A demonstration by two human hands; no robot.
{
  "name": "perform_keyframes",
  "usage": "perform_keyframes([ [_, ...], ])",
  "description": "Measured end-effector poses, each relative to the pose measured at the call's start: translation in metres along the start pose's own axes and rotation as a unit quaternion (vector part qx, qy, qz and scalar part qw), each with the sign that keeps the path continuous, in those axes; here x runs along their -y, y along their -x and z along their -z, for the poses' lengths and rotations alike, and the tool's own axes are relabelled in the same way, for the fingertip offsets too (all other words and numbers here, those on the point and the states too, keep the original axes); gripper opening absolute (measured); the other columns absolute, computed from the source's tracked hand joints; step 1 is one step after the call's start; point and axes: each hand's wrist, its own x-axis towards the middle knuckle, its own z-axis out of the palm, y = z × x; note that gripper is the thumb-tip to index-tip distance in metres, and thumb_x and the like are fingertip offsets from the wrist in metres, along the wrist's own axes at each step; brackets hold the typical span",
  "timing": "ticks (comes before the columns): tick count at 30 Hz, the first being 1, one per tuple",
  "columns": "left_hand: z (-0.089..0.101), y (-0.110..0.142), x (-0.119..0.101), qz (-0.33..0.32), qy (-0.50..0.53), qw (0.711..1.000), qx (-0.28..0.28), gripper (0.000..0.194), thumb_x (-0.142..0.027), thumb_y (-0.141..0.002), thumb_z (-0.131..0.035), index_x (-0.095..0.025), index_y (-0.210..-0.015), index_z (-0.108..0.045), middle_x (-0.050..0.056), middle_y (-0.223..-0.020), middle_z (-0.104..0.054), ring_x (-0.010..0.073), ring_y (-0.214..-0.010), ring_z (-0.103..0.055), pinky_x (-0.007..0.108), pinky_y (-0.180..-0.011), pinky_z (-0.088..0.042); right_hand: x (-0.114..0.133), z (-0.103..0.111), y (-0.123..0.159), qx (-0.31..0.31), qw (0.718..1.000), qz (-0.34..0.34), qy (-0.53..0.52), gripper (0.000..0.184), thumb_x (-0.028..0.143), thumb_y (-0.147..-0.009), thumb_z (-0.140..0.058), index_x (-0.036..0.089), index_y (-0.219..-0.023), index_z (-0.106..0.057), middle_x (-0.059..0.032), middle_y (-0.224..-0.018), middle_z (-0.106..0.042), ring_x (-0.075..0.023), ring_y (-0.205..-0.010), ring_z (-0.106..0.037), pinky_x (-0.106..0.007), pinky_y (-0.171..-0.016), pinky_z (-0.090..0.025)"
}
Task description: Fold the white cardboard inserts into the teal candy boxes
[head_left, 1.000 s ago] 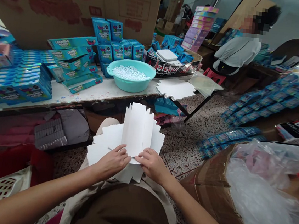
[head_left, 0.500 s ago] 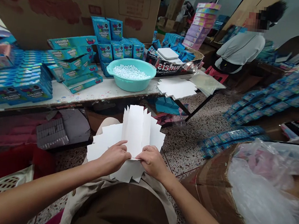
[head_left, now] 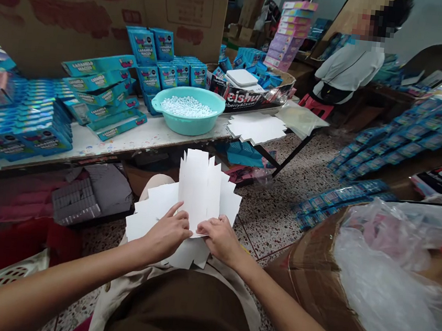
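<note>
A white die-cut cardboard box blank (head_left: 197, 189) lies over my lap, its long sides slightly raised along creases. My left hand (head_left: 170, 231) grips its near left edge, thumb and fingers pressed together with the index finger pointing forward. On the near right edge, my right hand (head_left: 219, 236) pinches the same blank. Beneath it, more flat white blanks (head_left: 158, 201) fan out across my lap, showing on both sides and below. Parts of the near edge are hidden under my fingers.
A white table (head_left: 116, 146) holds blue candy boxes (head_left: 103, 82), a turquoise basin (head_left: 188, 122) of white pieces, and stacked white blanks (head_left: 256, 127). Beside me on the right stands a carton (head_left: 313, 265) with clear plastic bags (head_left: 383, 277). Another person (head_left: 349, 68) sits at the back right.
The side panels of the held blank have dropped from steeply raised to nearly flat. Both hands stay at its near edge. The whole view has shifted slightly.
</note>
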Motion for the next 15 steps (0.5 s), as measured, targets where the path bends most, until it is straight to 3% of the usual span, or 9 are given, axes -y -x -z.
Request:
perform_keyframes([
  [3, -0.003, -0.001, 0.005, 0.017, 0.042, 0.999, -0.027, 0.026, -0.01, -0.086, -0.048, -0.024, -0.094, -0.068, -0.001, -0.068, -0.066, 0.0185, -0.095, -0.058, 0.051, -0.112, -0.018, 0.002, 0.004, -0.005, 0.008, 1.0, -0.016, -0.001, 0.021, 0.003, -0.079, -0.053, 0.019, -0.092, -0.057, -0.0004, -0.083, -0.068, -0.0162, -0.08, -0.059, -0.031, -0.08, -0.026],
  [7, -0.004, -0.006, 0.016, 0.044, 0.099, 0.993, -0.035, 0.022, -0.014, -0.084, -0.053, -0.024, -0.098, -0.067, 0.001, -0.083, -0.07, 0.0191, -0.1, -0.059, 0.055, -0.111, -0.019, 0.006, 0.013, -0.014, 0.03, 0.999, -0.04, -0.011, 0.01, 0.017, -0.088, -0.054, 0.02, -0.097, -0.055, -0.0016, -0.089, -0.068, -0.017, -0.084, -0.06, -0.032, -0.083, -0.026],
  [11, -0.004, -0.01, 0.021, 0.06, 0.102, 0.992, -0.031, 0.026, -0.016, -0.083, -0.056, -0.021, -0.108, -0.06, 0.003, -0.09, -0.07, 0.0181, -0.095, -0.061, 0.055, -0.11, -0.023, 0.011, 0.018, -0.025, 0.042, 0.995, -0.087, -0.02, 0.013, 0.023, -0.094, -0.046, 0.019, -0.103, -0.054, -0.004, -0.098, -0.069, -0.018, -0.09, -0.061, -0.032, -0.082, -0.027],
  [15, -0.013, -0.001, 0.016, 0.056, -0.022, 0.988, -0.141, 0.036, -0.019, -0.085, -0.055, -0.021, -0.121, -0.051, 0.006, -0.104, -0.067, 0.0208, -0.102, -0.059, 0.051, -0.107, -0.029, 0.02, 0.02, -0.033, 0.055, 0.986, -0.157, 0.014, 0.018, 0.023, -0.094, -0.046, 0.017, -0.109, -0.053, -0.0067, -0.099, -0.069, -0.02, -0.093, -0.061, -0.032, -0.082, -0.027],
])
